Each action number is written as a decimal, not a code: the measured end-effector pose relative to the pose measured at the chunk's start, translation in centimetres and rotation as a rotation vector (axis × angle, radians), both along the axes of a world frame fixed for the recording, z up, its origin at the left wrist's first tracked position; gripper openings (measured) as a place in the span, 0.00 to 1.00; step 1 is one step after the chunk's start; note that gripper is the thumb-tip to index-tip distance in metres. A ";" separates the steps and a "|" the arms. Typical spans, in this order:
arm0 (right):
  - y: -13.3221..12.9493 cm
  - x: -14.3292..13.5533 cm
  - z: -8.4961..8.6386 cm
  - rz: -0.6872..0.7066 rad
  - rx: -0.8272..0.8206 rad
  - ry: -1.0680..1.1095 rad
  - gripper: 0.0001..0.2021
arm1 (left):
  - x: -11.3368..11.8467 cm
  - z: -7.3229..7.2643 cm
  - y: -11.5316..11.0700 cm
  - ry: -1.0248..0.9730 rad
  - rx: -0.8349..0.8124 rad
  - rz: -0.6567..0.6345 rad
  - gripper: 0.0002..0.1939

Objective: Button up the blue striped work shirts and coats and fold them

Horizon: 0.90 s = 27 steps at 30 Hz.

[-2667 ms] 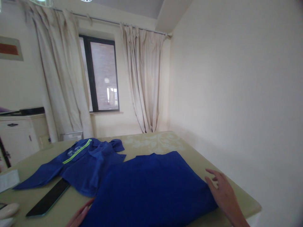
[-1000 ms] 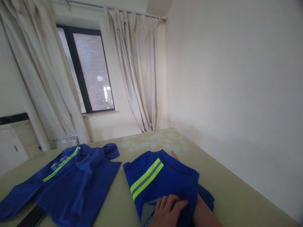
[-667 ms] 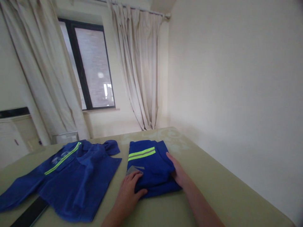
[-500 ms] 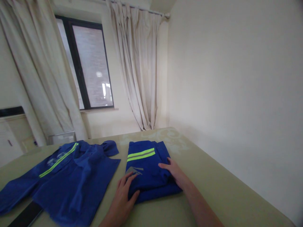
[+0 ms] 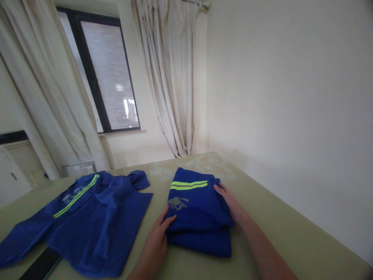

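A folded blue garment (image 5: 198,214) with a yellow-green reflective stripe and a grey printed mark lies on the bed-like surface (image 5: 262,217). Its left edge is gripped by my left hand (image 5: 155,241), thumb on top and fingers along the side. My right hand (image 5: 231,200) holds the right edge, thumb on top, the other fingers partly hidden beneath the cloth. A lower layer of the garment sticks out at the front. To the left, a second blue garment (image 5: 101,221) with a similar stripe lies spread out and wrinkled, touched by neither hand.
A dark flat object (image 5: 40,264) sticks out from under the spread garment at the lower left. Behind the surface are beige curtains (image 5: 171,77) and a dark-framed window (image 5: 110,70). A plain wall (image 5: 285,97) runs along the right side.
The folded garment has shifted to the right and turned slightly, with both hands moving along at its edges. Its lower layer now shows more at the front. The view has tilted down slightly.
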State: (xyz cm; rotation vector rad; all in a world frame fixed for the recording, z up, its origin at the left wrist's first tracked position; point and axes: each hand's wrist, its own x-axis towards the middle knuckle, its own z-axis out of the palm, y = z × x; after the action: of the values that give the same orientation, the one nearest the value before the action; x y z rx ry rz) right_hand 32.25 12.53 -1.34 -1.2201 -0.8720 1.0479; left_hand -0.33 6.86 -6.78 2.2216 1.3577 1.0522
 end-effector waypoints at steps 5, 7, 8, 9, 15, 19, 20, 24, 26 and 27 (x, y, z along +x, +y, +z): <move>0.0 -1.8 -0.3 0.068 0.049 0.018 0.44 | -0.5 0.5 0.3 -0.022 -0.041 0.088 0.32; -0.6 -2.1 0.5 0.146 0.114 0.080 0.44 | -1.0 1.0 0.4 -0.057 -0.062 0.157 0.30; -0.9 -2.0 0.8 0.175 0.110 0.111 0.43 | -1.4 1.3 0.6 -0.090 -0.063 0.197 0.29; -1.1 -1.9 1.0 0.191 0.073 0.128 0.40 | -1.7 1.4 0.8 -0.126 -0.062 0.234 0.29; -0.3 -1.0 -0.9 0.119 -0.139 -0.069 0.27 | -2.7 1.8 1.3 -0.054 -0.014 0.329 0.27; 0.7 -1.5 -2.2 0.012 0.038 -0.411 0.24 | -0.1 2.4 -0.1 0.281 0.189 0.187 0.42; 0.8 -1.7 -2.4 0.007 0.059 -0.457 0.24 | 0.9 2.5 -0.5 0.345 0.221 0.120 0.45; 1.1 -2.2 -2.7 0.036 0.121 -0.429 0.28 | 4.8 3.1 -1.6 0.443 0.306 -0.108 0.42; 1.4 -2.1 -3.0 0.019 0.151 -0.325 0.29 | 5.8 3.1 -2.1 0.451 0.367 -0.201 0.38; 1.6 -1.9 -3.1 0.012 0.152 -0.246 0.29 | 6.0 3.1 -2.3 0.450 0.404 -0.245 0.36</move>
State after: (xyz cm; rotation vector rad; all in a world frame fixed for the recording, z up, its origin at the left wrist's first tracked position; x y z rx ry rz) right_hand 30.32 14.17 -4.46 -1.2316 -1.1296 0.8348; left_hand 5.67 4.61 -3.67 2.9736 1.0483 0.8242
